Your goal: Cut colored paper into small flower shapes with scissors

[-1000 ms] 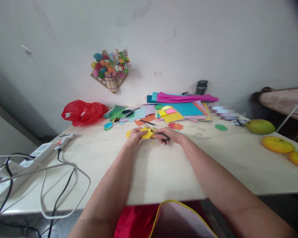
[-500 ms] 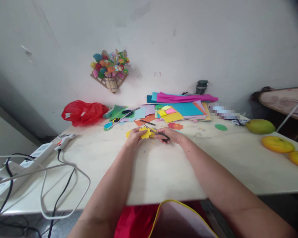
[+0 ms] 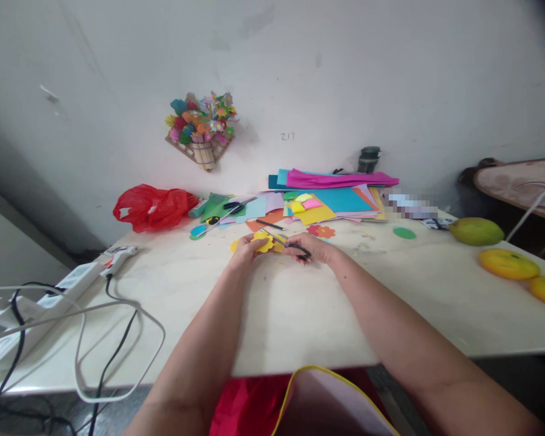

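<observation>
Yellow paper (image 3: 264,242) with a scalloped, flower-like edge is pinched in my left hand (image 3: 244,252). My right hand (image 3: 309,246) is closed round the black handles of a pair of scissors (image 3: 304,253). Their blades point up and left and lie against the paper's right side; how far they are parted is too small to tell. Just beyond my hands lies a dark pencil (image 3: 271,224). Red and orange paper flowers (image 3: 320,231) rest past my right hand.
Coloured sheets (image 3: 340,200) and a second pair of scissors (image 3: 234,207) lie at the back. A red plastic bag (image 3: 154,209) is at back left. A power strip (image 3: 72,281) with cables occupies the left edge; mangoes (image 3: 508,264) sit at the right, near a green paper oval (image 3: 404,233).
The yellow paper has shifted very slightly left in my left hand near the scissor blades. My right hand stays in nearly the same place.
</observation>
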The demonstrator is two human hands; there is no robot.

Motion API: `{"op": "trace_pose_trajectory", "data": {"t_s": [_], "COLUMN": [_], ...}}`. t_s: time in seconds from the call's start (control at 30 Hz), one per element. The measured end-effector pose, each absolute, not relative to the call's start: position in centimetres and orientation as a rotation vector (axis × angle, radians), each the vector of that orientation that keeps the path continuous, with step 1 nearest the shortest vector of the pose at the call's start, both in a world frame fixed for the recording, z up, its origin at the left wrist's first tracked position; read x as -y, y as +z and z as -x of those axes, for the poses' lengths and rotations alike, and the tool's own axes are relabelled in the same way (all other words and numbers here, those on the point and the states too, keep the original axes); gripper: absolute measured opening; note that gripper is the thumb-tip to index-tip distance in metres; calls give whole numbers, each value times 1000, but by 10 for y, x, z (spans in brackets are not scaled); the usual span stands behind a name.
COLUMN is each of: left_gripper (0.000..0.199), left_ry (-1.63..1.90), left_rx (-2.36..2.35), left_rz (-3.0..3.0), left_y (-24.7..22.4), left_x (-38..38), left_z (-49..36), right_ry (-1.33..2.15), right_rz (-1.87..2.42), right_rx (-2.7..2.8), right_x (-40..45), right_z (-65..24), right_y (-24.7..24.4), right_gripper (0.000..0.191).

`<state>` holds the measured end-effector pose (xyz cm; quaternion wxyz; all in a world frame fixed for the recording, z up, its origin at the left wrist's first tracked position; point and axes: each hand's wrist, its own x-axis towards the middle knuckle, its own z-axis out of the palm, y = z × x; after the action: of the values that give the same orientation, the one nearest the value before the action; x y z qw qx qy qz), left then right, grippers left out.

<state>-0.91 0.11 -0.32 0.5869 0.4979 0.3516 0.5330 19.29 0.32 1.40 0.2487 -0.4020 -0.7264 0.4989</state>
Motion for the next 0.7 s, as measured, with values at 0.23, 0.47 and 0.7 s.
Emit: {"op": "trace_pose_trajectory", "data": {"t_s": [0.23,0.47,0.7], "left_gripper": [29,27,28], "left_ry": [1225,1222,1258], "left_rx": [-809,-804,-811], "left_rz": [-1182,-1179,-1177], "left_y": [-7,-8,-5], "left_x": [-4,-4,-1], "left_z": [11,11,10], "right_ry": [1349,1328,1318], "right_rz": [1101,1102,1086], "right_rx": [1974,1977,1989], "right_x": [-3,-2,-3], "right_z": [-193,-192,-193], "right_y": [14,15,14], "right_gripper": [21,21,22]}}
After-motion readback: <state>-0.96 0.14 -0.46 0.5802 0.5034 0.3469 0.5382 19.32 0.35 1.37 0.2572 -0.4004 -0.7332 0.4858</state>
